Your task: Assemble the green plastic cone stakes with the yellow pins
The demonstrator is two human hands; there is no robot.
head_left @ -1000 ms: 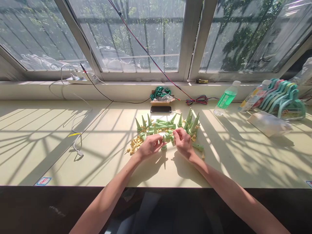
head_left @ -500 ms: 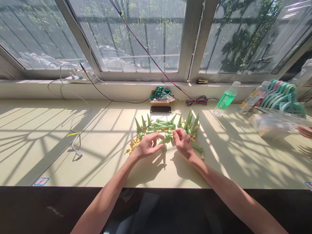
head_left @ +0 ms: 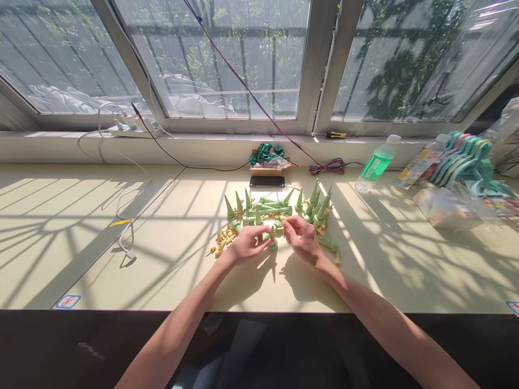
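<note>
My left hand (head_left: 252, 242) pinches a pale green pointed spike (head_left: 273, 235), which stands point up just above the table. To its right, my right hand (head_left: 303, 240) is closed with thumb and fingertips together; what they hold, if anything, is too small to make out. Several more green spikes (head_left: 314, 197) stand beyond the hands. Green tube-like pieces (head_left: 270, 211) lie in a pile between them. Small yellow valve-like parts (head_left: 222, 239) are heaped left of my left hand. One green piece (head_left: 329, 245) lies right of my right hand, near a small yellow part (head_left: 337, 259).
Behind the pile are a black phone (head_left: 267, 181) and a small box (head_left: 266, 168) of green material. A green-labelled bottle (head_left: 377, 163) stands to the right. Farther right are hangers (head_left: 462, 159), a plastic bag (head_left: 446, 208) and another person's hand (head_left: 511, 204). A white cable (head_left: 132, 237) lies left.
My left fingers have closed in on the green spike. My right hand has shifted slightly left. At the far right, the other person's hand and the plastic have moved up.
</note>
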